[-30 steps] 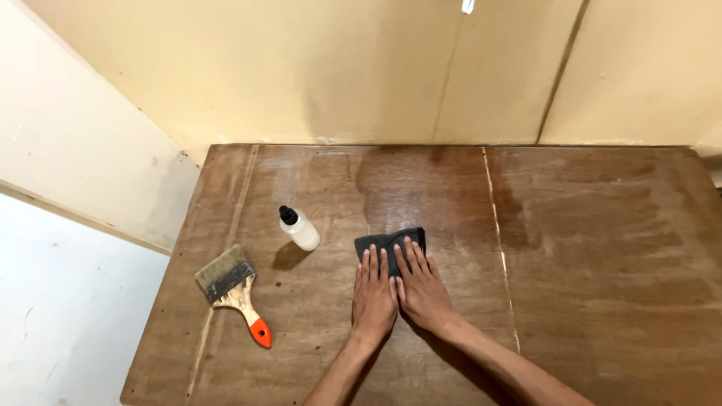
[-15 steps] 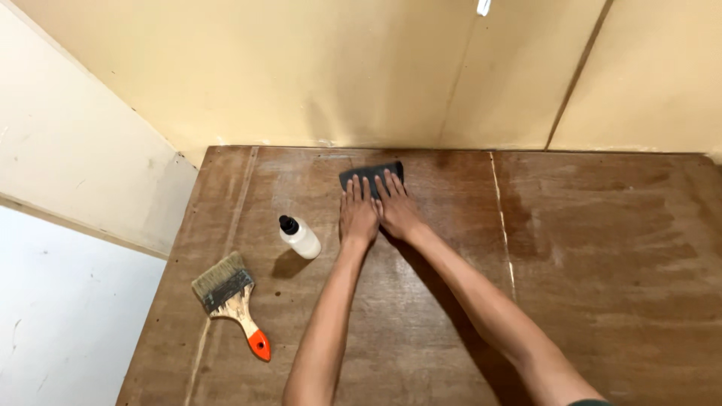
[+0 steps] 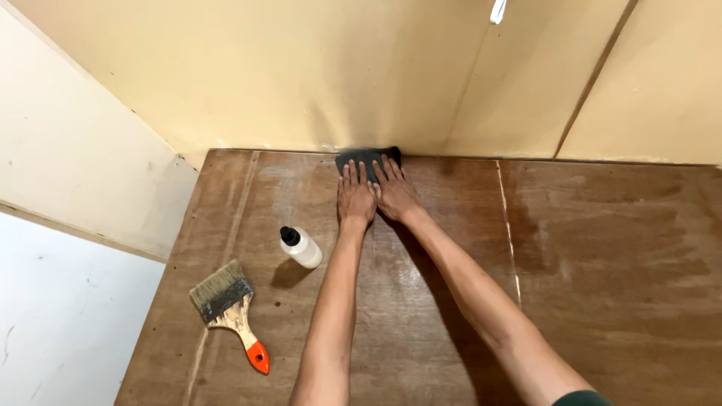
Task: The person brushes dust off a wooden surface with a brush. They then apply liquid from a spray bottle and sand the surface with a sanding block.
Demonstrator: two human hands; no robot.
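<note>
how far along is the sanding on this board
Done: a paler, scuffed band on the wooden board runs from near the bottle up to the wall. In hand: left hand and right hand press flat on the dark abrasive sheet at the far edge. Left: the darker right side shows blotchy, uneven patches. The paintbrush lies untouched, apart from both hands.

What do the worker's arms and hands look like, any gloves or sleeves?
No gloves: the left hand and right hand are bare, with no rings or watch in sight. Both forearms are uncovered up to the frame edge. Only a scrap of dark green sleeve shows on the right arm at the bottom edge.
</note>
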